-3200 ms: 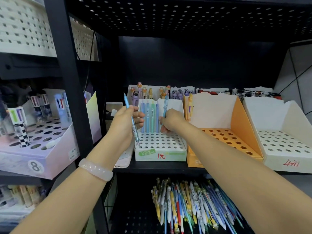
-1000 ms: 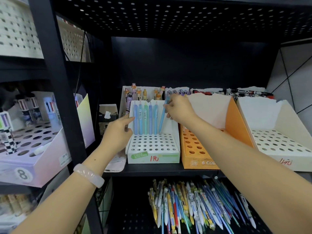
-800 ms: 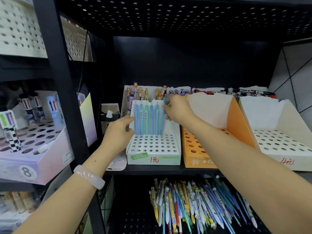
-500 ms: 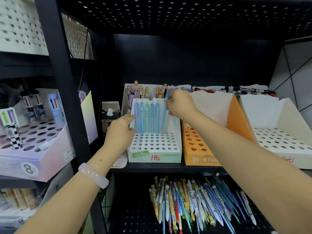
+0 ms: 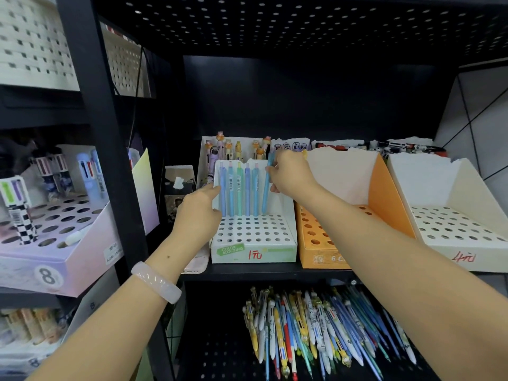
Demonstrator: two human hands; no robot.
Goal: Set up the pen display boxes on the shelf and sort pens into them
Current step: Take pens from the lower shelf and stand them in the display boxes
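On the lower black perforated shelf (image 5: 220, 361), nearest the camera, lies a loose heap of multicoloured plastic pens (image 5: 316, 331). Above it, on the middle black shelf (image 5: 247, 269), stands a white cardboard display box with a green "COLOR BLOCKING" label and a red price mark (image 5: 254, 253); its holed top is mostly bare, with five pastel blue and green pens (image 5: 239, 189) upright in the back row. The left hand (image 5: 199, 213), a pale bangle (image 5: 156, 281) on its wrist, rests against the box's left wall, fingers fairly straight. The right hand (image 5: 291, 176) pinches a sixth light blue pen (image 5: 267, 185), tilted, its lower end at the back row just right of the others. Beside it sit an orange holed box (image 5: 324, 257) and a cream holed box (image 5: 450, 229). Behind stand character-topped pens (image 5: 233, 149).
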